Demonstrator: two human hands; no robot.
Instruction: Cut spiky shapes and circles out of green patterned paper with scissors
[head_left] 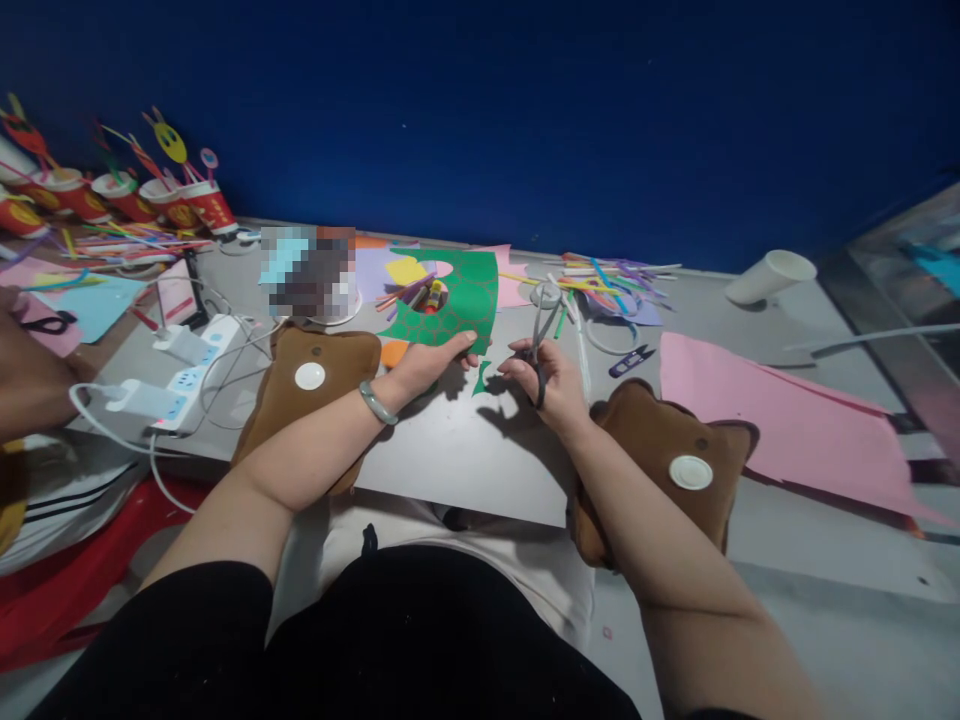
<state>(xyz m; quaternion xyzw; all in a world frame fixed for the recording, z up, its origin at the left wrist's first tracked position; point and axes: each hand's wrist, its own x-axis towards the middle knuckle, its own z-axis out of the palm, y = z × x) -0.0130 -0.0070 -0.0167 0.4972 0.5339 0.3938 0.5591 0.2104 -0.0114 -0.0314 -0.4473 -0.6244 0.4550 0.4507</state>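
Left hand: the left hand [439,366] is closed in a pinch on the lower right corner of the green patterned sheet [472,290], centre of the frame; with one corner gripped, the sheet could swing or crease under a push.
Right hand: the right hand [559,388] is curled round the scissors [539,384], blades pointing up the frame, apart from the sheet; a careless turn inward could nick the left fingertips.
Green scrap: the small green scrap [482,378] is between the hands; whether held or loose is unclear. If loose, a sleeve-less wrist could brush it off the bench [465,450].
Pipe cleaners: the pile [600,275] sits just beyond the scissors; blades reaching out could catch strands.
Power strip: its cables [161,470] loop near the left forearm, left of frame; a swinging elbow might snag them.
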